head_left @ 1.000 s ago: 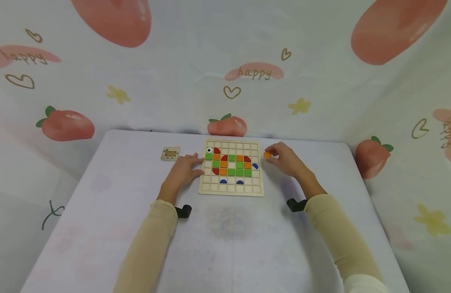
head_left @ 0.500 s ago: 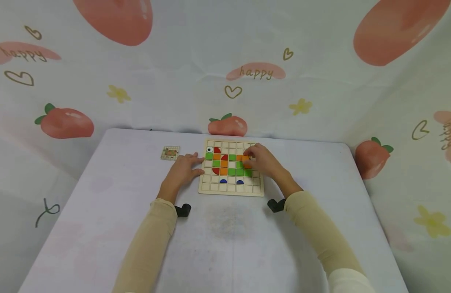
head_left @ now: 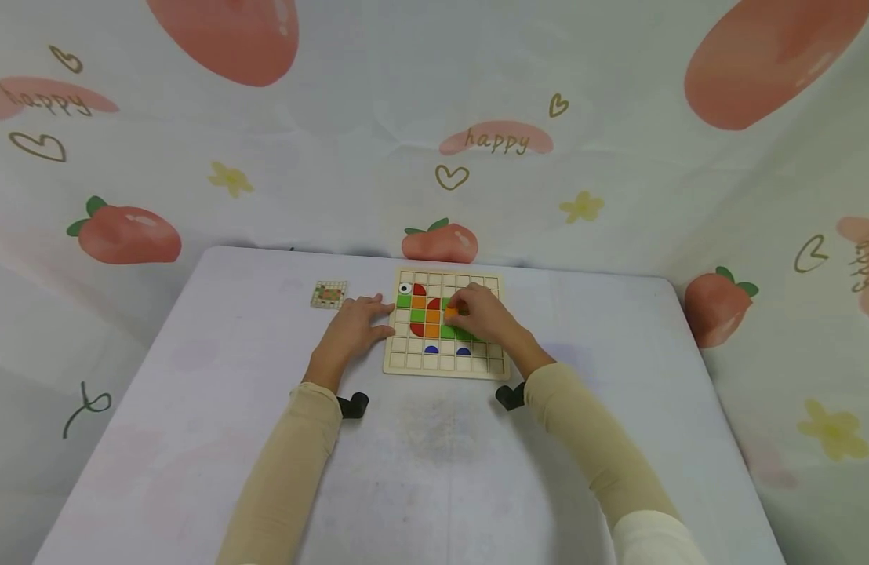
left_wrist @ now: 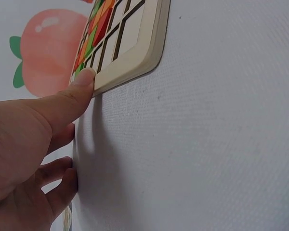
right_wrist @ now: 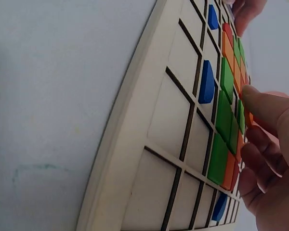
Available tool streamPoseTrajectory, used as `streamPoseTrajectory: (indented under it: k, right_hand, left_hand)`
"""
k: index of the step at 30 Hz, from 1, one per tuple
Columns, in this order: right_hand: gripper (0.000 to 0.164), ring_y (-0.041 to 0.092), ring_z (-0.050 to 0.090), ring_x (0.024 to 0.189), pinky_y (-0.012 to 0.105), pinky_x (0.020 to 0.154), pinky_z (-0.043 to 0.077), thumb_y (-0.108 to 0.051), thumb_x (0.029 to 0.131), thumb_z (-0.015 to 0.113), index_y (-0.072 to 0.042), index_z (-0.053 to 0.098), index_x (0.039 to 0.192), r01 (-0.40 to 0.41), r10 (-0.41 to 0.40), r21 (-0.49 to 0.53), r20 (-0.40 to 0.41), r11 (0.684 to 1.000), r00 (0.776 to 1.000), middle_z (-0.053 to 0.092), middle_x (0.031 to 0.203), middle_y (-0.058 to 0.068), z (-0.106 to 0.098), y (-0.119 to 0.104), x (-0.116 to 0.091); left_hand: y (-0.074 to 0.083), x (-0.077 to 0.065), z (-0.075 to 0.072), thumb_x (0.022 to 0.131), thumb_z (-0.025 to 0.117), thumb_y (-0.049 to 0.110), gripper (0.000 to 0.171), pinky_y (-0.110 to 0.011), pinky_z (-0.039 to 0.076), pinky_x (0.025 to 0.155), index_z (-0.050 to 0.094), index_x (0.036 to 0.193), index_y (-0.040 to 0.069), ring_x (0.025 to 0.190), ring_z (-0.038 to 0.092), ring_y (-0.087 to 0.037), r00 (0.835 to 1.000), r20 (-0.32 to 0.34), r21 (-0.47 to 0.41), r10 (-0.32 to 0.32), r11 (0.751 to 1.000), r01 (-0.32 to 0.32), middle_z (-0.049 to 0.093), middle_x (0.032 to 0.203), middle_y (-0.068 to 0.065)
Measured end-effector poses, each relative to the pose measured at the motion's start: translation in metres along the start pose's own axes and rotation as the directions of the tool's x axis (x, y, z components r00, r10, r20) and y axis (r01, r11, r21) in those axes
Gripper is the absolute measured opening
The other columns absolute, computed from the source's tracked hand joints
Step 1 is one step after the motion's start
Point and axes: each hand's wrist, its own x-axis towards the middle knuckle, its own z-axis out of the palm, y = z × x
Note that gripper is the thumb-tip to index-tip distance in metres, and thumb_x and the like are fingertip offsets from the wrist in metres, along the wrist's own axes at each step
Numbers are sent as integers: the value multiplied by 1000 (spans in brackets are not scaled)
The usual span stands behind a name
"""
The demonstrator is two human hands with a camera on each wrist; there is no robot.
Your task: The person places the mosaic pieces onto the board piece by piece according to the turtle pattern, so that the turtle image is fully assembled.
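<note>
A square wooden grid board [head_left: 406, 367] lies on the table with red, orange, green and blue tiles set in its cells. My right hand [head_left: 485, 315] is over its middle and pinches an orange square tile [head_left: 452, 312] between thumb and fingers. In the right wrist view, that orange tile [right_wrist: 249, 118] shows edge-on beside the green tiles [right_wrist: 223, 115]. My left hand [head_left: 350, 333] rests at the board's left side, fingers spread. Seen from the left wrist, its thumb [left_wrist: 70, 98] touches the board's rim [left_wrist: 130, 67]. My right hand hides part of the tile pattern.
A small picture card [head_left: 329, 294] with a grid pattern lies left of the board. Blue half-round tiles [head_left: 431, 350] sit in the board's nearer rows. Behind the white table [head_left: 434, 471] hangs a fruit-printed cloth [head_left: 378, 157].
My right hand has brought the orange tile leftward from beyond the board's right side to over its middle. My left hand has stayed at the left edge.
</note>
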Motion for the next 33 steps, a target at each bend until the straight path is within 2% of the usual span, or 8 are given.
streamPoseTrajectory:
  k: [16,26,33]
  right_hand:
    - [32,24,56,107,38,99,52,-31,94,75,-11,72,119,17,-17,-36,2,999,1000,64,116,8,6,-2,1]
    - [22,23,57,104,38,95,54,-27,95,74,-11,76,110,54,-57,-113,-17,992,998,64,110,8,6,-1,0]
    - [28,24,54,102,39,91,53,-31,96,72,-11,73,116,34,-40,-108,-55,994,998,61,111,8,2,-3,-2]
  left_hand:
    - [-2,3,2,94,74,32,57,-53,36,121,56,147,18,143,41,-43,1000,-7,14,17,1000,-17,42,162,-11]
    - [-2,3,3,94,73,34,58,-53,36,122,56,147,20,144,40,-41,1000,-6,12,17,1000,-16,42,163,-10]
    - [-2,5,3,95,73,33,58,-53,35,123,55,148,19,144,40,-41,1000,0,29,11,1000,-11,41,163,-11]
